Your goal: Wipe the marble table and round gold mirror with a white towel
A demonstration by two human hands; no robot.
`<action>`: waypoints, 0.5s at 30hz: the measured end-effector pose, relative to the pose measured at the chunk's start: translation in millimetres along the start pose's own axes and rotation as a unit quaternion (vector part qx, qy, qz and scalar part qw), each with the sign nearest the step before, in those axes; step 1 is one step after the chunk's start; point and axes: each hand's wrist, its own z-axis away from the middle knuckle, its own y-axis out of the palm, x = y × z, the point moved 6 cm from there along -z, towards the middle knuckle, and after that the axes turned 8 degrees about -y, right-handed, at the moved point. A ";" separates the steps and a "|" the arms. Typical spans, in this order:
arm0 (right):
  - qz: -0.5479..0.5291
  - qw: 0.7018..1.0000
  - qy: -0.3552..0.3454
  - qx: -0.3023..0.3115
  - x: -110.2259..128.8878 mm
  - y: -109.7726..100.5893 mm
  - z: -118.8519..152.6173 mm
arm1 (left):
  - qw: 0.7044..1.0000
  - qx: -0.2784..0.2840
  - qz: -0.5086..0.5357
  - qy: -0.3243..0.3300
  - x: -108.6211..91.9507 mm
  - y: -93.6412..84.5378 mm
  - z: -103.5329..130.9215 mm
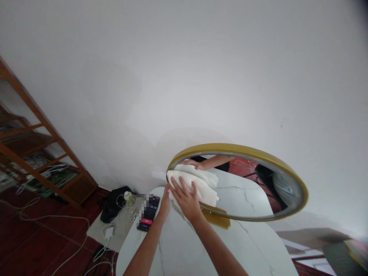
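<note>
An oval-looking mirror (247,191) with a gold rim stands tilted on a gold base (215,219) on a white marbled table. My right hand (185,199) lies over a white cloth (204,191) at the mirror's left part, fingers spread and pressing it to the glass. At the mirror's left edge is my left hand (165,203), closed on the rim beside the cloth; some of its fingers are hidden. The glass reflects the cloth and a hand.
Left of my hands, a phone (149,212) lies on the table (178,249). A lower surface holds a black bag (113,203), a small bottle (129,197) and white cables. A wooden shelf (43,142) stands at far left. Behind the mirror rises a white wall (184,76).
</note>
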 end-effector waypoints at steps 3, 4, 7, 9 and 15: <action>0.003 0.999 -0.040 0.009 7.3 17.3 14.1 | 0.999 0.015 0.024 -0.025 4.4 1.8 -1.9; 0.003 0.999 -0.054 0.006 10.0 24.6 22.1 | 0.999 0.020 0.031 -0.033 6.1 2.2 -3.0; 0.000 0.997 -0.078 -0.003 15.6 45.2 48.0 | 0.997 0.038 0.049 -0.052 9.4 2.3 -6.3; -0.003 0.997 -0.083 -0.008 17.1 53.7 60.2 | 0.995 0.045 0.058 -0.063 9.5 2.1 -7.3; -0.007 0.998 -0.070 -0.003 13.1 41.5 46.9 | 0.992 0.047 0.089 -0.081 -0.3 2.9 -0.9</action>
